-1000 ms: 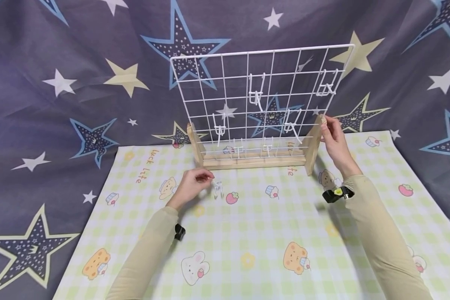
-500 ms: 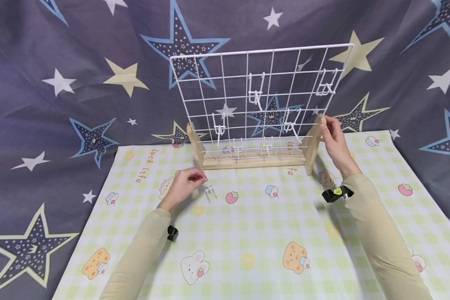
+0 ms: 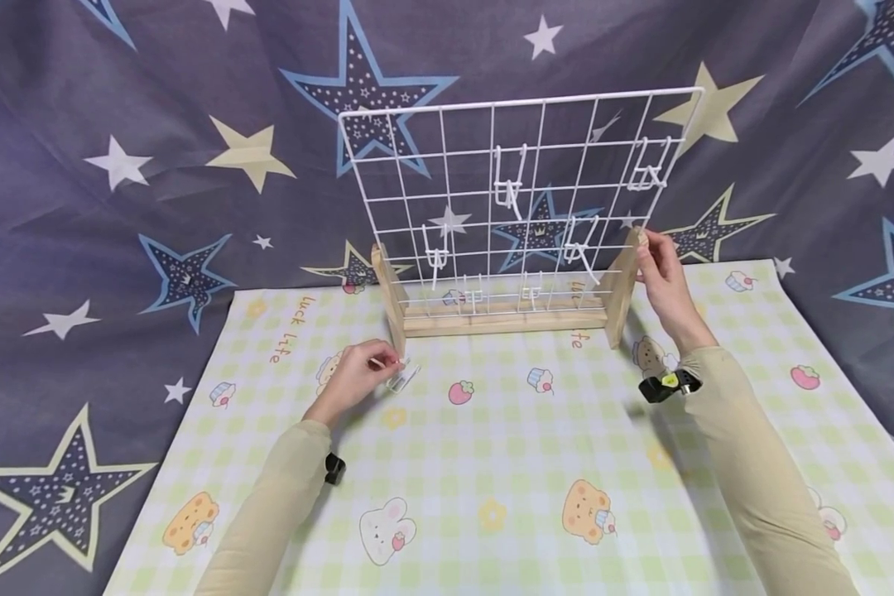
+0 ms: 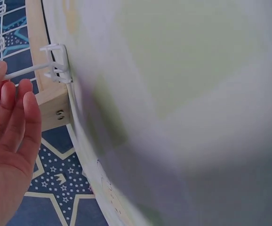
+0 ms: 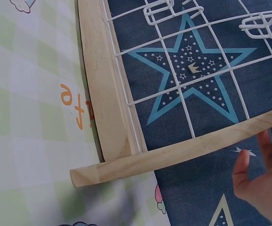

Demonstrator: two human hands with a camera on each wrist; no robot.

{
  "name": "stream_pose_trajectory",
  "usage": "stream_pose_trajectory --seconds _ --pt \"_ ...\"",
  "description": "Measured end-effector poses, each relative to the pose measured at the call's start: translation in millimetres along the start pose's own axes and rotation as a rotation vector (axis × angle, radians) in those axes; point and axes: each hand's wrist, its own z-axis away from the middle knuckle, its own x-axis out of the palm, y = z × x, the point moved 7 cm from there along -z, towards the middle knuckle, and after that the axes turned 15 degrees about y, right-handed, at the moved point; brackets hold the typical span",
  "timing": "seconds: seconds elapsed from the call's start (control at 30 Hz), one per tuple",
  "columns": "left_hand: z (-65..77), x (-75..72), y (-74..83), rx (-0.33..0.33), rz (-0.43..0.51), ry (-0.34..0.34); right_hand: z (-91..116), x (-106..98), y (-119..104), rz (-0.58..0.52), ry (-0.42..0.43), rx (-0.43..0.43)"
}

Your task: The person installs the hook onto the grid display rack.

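Observation:
My left hand (image 3: 358, 372) pinches a small white wire hook (image 3: 402, 377) by its rod, between thumb and index finger. In the left wrist view, the squared back of the hook (image 4: 57, 63) hangs close to the checked tablecloth, beside the foot of the rack, and the other fingers are loosely extended. A white wire grid rack (image 3: 544, 101) stands upright in a wooden base (image 3: 507, 321). My right hand (image 3: 666, 285) holds the top of its right wooden upright (image 3: 623, 290), fingers behind the wood. Several white hooks, one of them an upper middle hook (image 3: 508, 192), hang on the grid.
A pale green checked tablecloth (image 3: 492, 447) with printed cartoon figures covers the table. Behind the rack hangs a dark star-patterned curtain (image 3: 156, 99). The left wooden upright (image 3: 390, 290) stands just beyond my left hand.
My left hand has moved a little to the left and toward me with the hook, which has turned and tilted to lie lower. The right hand and the rack have stayed in place.

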Motion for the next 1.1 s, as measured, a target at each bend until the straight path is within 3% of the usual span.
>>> stream_pose_trajectory --seconds 0.3,0.7,0.87,1.1 --pt "4.4 7.1 -13.9 -0.062 -0.037 -0.085 0 0 0 -0.021 -0.004 -0.002" --pt "2.1 9.3 -26.7 -0.163 0.024 -0.166 0 -1 0 0.003 -0.005 0.0" --pt "1.0 12.8 -28.8 -0.194 0.052 -0.18 0 -1 2 0.016 -0.009 0.006" --pt "3.9 11.9 -38.6 -0.329 0.137 -0.15 -1 -1 2 0.034 -0.021 0.01"
